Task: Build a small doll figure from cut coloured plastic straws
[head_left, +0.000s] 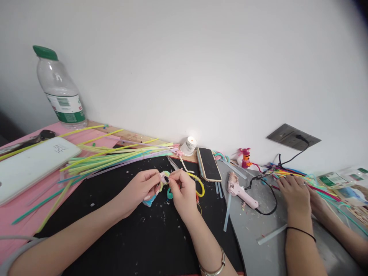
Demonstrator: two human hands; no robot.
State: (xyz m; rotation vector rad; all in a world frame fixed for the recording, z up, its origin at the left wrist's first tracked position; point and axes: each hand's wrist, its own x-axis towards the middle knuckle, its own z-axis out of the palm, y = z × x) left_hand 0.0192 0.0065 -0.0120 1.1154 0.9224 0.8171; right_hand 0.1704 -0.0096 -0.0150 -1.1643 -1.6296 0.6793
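Note:
Over the black mat, my left hand is closed around a small pastel pipe-cleaner piece, fuzzy blue below and pale pink, yellow and green above. A small black oval spot shows on its pale top. My right hand pinches the right side of that piece, its fingertips meeting those of my left. Between the hands, a teal curl hangs below. A pointed metal blade and a yellow loop lie behind my right hand, which hides whether they join.
Loose pipe cleaners spread left, beside a white power bank and a bottle. A lit candle in a paper cup, a phone and a pink glue gun stand or lie beyond. Another person's hands work at right.

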